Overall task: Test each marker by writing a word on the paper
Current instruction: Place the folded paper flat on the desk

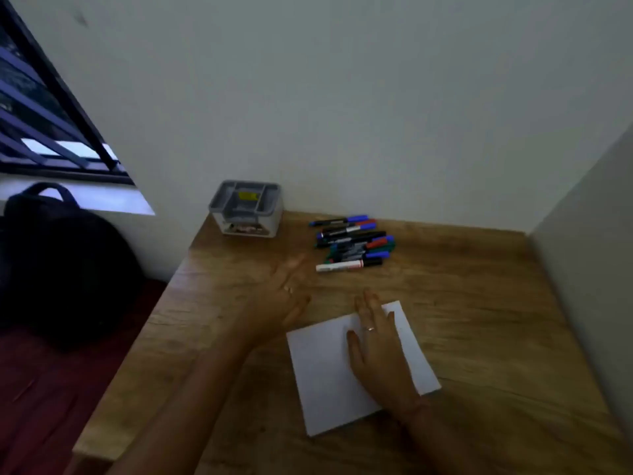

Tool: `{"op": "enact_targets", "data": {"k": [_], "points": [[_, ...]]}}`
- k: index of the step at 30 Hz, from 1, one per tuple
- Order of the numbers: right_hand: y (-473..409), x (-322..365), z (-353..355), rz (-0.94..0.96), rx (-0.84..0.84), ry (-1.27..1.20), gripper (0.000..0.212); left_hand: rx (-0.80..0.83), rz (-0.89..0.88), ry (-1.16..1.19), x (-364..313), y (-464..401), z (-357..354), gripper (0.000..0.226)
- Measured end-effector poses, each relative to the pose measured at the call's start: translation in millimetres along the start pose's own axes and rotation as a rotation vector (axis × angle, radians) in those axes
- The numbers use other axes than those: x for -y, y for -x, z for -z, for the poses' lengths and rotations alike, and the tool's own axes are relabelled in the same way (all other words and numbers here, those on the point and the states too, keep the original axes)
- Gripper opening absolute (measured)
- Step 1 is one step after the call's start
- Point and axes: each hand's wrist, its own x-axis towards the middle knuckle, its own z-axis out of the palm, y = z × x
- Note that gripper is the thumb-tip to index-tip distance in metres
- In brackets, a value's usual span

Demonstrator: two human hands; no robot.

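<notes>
Pinning paper [322,368] flat, right hand [376,351] open; left hand [287,296] open, empty. Markers [352,241] near desk's far edge: light, rigid, grip mid-barrel.

Markers [352,243] lie behind the paper [322,371], box [246,209] to their left.

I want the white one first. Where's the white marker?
The white marker lies at the pile's near edge, just beyond the left hand.

Wood desk [479,320], barred window [44,125] left
</notes>
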Motion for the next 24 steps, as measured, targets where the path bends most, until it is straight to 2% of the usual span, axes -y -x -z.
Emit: {"op": "enact_targets", "data": {"k": [1, 2, 4, 5, 8, 11, 18, 24], "points": [[5.8, 5.0, -8.1, 0.018, 0.056, 0.044, 0.061, -0.011, -0.023, 0.003, 8.1, 11.1, -13.5, 0.05], [8.5, 9.1, -15.8, 0.058, 0.094, 0.113, 0.062, 0.051, -0.089, 0.078, 12.0, 21.9, -21.0, 0.048], [17.5, 14.5, -29.8, 0.081, 0.207, 0.191, 0.062, 0.211, -0.096, 0.282, 15.5, 50.7, -41.0, 0.055], [18.0, 16.3, -34.3, 0.087, 0.238, 0.216, 0.062, 0.23, -0.106, 0.344, 15.6, 57.5, -50.1, 0.06], [12.1, 15.1, -39.7, 0.13, 0.245, 0.282, 0.062, 0.289, -0.14, 0.307, 15.0, 62.1, -62.2, 0.071], [9.0, 10.9, -42.5, 0.152, 0.28, 0.338, 0.057, 0.372, -0.055, 0.295, 12.5, 58.3, -65.6, 0.072], [3.8, 4.3, -36.4, 0.151, 0.322, 0.425, 0.058, 0.284, 0.044, 0.276, -7.5, 67.7, -74.5, 0.081], [-32.7, -60.0, 28.9, -0.114, 0.254, 0.521, 0.059, 0.243, 0.033, 0.19, -6.4, 68.0, -80.7, 0.079]]}}
